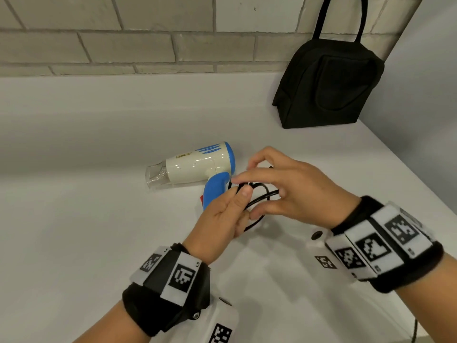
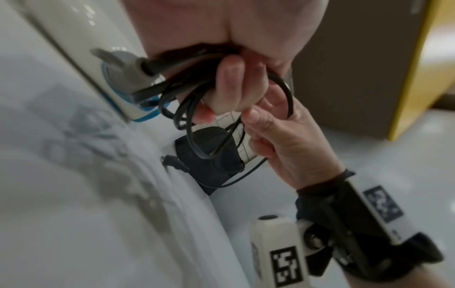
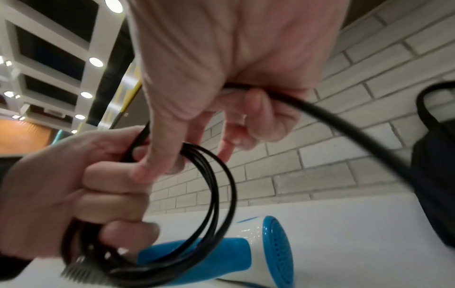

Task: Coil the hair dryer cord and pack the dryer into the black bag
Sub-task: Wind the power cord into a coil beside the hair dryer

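A cream and blue hair dryer (image 1: 197, 167) (image 3: 246, 251) lies on its side on the white counter (image 1: 86, 206), nozzle pointing left. Its black cord (image 1: 257, 196) (image 2: 189, 120) (image 3: 216, 194) is gathered in several loops just right of the handle. My left hand (image 1: 222, 214) (image 3: 74, 194) grips the bundle of loops in its curled fingers. My right hand (image 1: 279, 184) (image 2: 265, 124) holds a strand of the cord in its curled fingers and touches the loops with thumb and forefinger. The black bag (image 1: 329, 87) (image 3: 433, 175) stands upright at the back right, against the wall.
A grey brick wall (image 1: 148, 33) runs along the back of the counter. The counter's right edge (image 1: 405, 169) slants down past the bag. Another thin dark cable (image 1: 414, 330) hangs off the near right edge.
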